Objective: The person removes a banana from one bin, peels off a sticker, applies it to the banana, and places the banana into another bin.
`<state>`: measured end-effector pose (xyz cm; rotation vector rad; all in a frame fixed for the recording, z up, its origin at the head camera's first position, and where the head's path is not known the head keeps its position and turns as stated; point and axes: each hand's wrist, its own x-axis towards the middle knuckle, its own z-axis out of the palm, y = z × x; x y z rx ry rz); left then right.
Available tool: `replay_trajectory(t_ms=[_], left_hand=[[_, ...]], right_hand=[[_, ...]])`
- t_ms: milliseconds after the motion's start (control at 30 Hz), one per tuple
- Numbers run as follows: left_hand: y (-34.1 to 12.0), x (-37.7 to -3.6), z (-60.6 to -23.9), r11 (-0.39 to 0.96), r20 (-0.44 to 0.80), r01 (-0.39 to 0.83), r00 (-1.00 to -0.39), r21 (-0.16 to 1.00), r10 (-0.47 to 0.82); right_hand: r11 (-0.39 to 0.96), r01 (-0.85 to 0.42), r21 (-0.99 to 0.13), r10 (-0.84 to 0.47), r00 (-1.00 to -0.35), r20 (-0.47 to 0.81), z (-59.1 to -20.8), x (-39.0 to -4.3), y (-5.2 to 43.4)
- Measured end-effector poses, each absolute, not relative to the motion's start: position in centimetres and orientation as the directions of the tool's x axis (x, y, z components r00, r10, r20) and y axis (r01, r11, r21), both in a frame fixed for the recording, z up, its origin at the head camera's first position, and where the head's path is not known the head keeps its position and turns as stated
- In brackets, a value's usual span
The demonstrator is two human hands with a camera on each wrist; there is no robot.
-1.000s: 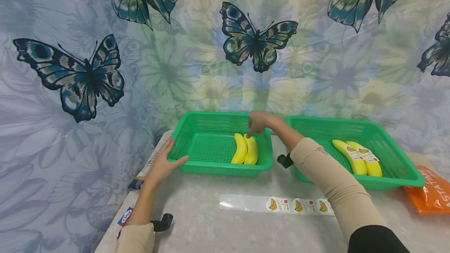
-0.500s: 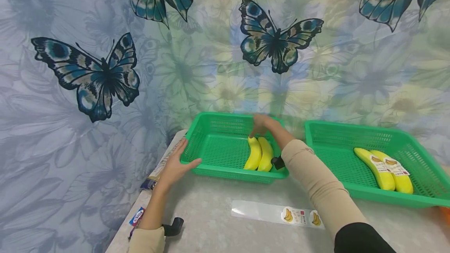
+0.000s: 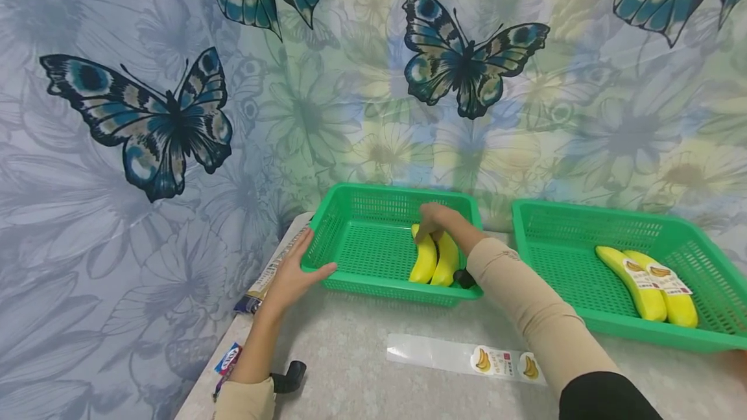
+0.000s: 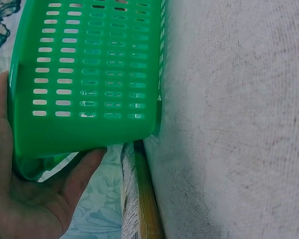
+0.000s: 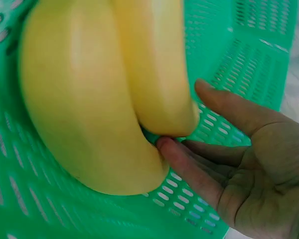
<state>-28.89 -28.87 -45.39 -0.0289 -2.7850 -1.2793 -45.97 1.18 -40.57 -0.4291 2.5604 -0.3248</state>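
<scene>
Two yellow bananas, the left one (image 3: 424, 263) and the right one (image 3: 448, 263), lie side by side in the left green basket (image 3: 367, 245). My right hand (image 3: 441, 219) reaches in over their far ends. In the right wrist view, its extended index fingertip (image 5: 165, 143) is at the gap between the ends, the thumb apart on the other side of the left banana's tip. My left hand (image 3: 288, 280) rests spread at the basket's front left corner, fingers along the left side and thumb at the front rim; the left wrist view shows the thumb (image 4: 87, 169) against the rim's underside.
To the right stands a second green basket (image 3: 554, 277) holding two bananas (image 3: 636, 287) with stickers across them. A strip of banana stickers (image 3: 428, 350) lies in front on the table. Packets, one flat (image 3: 274, 271) and one small blue (image 3: 227, 358), lie along the left edge.
My right hand has moved from the right banana's far end to the left one's and lower into the basket. The left hand stays at the corner. The head view has swung left.
</scene>
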Motion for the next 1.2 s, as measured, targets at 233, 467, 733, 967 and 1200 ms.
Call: replay_trajectory(t_ms=[233,467,733,967,1200], left_hand=[[-28.8,-28.7,-45.1,0.644,0.071,0.045,-0.997,0.764,-0.015],[-28.9,-28.4,-45.0,0.647,0.046,0.029,-0.999,0.762,-0.01],[-28.8,-28.5,-45.0,0.688,0.04,0.024,-0.999,0.725,-0.008],[-28.6,-28.8,-44.8,0.688,0.038,0.034,-0.999,0.725,0.008],[-29.0,-28.5,-44.8,0.694,0.028,0.032,-0.999,0.719,0.017]], right_hand=[[0.931,-0.229,-0.285,-0.347,-0.801,-0.489,-41.5,-45.9,0.2],[0.933,-0.241,-0.266,-0.344,-0.812,-0.472,-41.9,-45.6,-0.3],[0.918,-0.261,-0.299,-0.362,-0.859,-0.363,-40.7,-45.7,-0.3],[0.893,-0.288,-0.345,-0.382,-0.89,-0.248,-37.4,-44.9,0.9],[0.885,-0.276,-0.375,-0.355,-0.921,-0.162,-34.3,-42.9,2.3]])
